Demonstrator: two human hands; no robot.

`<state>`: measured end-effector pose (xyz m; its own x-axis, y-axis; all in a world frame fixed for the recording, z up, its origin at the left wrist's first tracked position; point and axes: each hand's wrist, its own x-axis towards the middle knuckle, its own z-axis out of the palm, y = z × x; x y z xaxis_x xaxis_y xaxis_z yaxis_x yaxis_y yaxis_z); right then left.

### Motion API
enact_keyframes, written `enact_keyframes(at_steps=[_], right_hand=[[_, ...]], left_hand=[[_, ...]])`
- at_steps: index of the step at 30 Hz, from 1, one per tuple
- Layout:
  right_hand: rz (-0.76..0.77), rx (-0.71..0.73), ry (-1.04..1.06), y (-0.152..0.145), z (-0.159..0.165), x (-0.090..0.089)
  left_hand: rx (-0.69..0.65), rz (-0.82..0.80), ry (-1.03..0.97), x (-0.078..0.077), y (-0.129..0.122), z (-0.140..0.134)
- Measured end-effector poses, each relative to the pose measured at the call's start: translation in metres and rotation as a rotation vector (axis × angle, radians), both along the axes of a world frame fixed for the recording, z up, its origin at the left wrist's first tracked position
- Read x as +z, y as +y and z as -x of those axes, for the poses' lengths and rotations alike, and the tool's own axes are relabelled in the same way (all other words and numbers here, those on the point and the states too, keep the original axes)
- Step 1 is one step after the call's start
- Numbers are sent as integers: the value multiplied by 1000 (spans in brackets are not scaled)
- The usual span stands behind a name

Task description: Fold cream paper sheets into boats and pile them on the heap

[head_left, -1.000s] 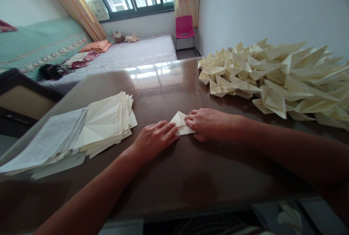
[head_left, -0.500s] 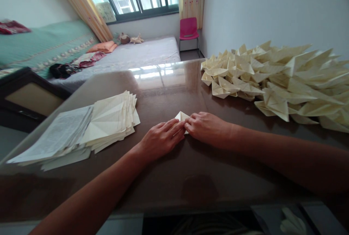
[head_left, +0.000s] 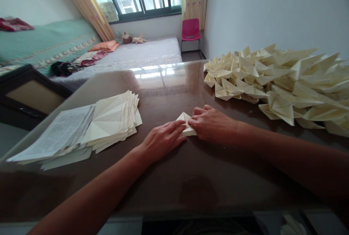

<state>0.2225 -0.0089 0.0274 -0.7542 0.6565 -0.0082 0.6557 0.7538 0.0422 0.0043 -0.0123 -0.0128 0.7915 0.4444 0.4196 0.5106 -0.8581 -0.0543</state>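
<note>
A small cream folded paper (head_left: pixel 189 132), triangular at the top with a straight band along its front edge, lies on the brown table between both hands. On its left side is my left hand (head_left: pixel 165 137), with fingers close together and fairly straight over the paper, the thumb nearest me. My right hand (head_left: pixel 211 121) has bent fingers gripping the paper's right side and covering that corner. To the left is a stack of creased cream paper sheets (head_left: pixel 110 117), partly over a pile of printed sheets (head_left: pixel 58 129).
Many pointed folded paper pieces (head_left: pixel 275 82) are heaped at the right by the wall. The glossy table (head_left: pixel 169 180) reaches towards a bed (head_left: pixel 160 51) below the window. A pink chair (head_left: pixel 191 29) stands beyond, and a dark cabinet (head_left: pixel 29 97) is at the left.
My right hand has moved slightly up and right, with its fingers more raised, so more of the folded paper shows. The left hand stays on the paper's left side. The view has shifted slightly.
</note>
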Motion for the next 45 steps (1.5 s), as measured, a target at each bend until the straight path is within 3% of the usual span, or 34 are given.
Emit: enact_keyframes(at_steps=[6,15,22,28,31,33,35,42,45], right_hand=[[81,-79,-18,10,-4,1],[109,-146,60,21,-8,-11],[139,-197,34,30,-11,-21],[151,-220,-22,33,-7,-18],[158,-220,-31,32,-6,-17],[148,-213,-19,32,-5,-18],[139,-214,-8,32,-4,-19],[146,-264,-41,27,-1,-15],[70,-233,-91,26,6,-11]], left_hand=[[140,138,39,1,3,3],[313,460,-121,-2,22,10],[396,442,-91,-7,26,4],[359,194,3,-7,21,2],[179,41,25,-5,14,-2],[50,46,63,-3,8,-4],[19,93,86,-2,4,-7],[76,191,164,-1,-3,-8],[100,182,182,-1,-5,-7]])
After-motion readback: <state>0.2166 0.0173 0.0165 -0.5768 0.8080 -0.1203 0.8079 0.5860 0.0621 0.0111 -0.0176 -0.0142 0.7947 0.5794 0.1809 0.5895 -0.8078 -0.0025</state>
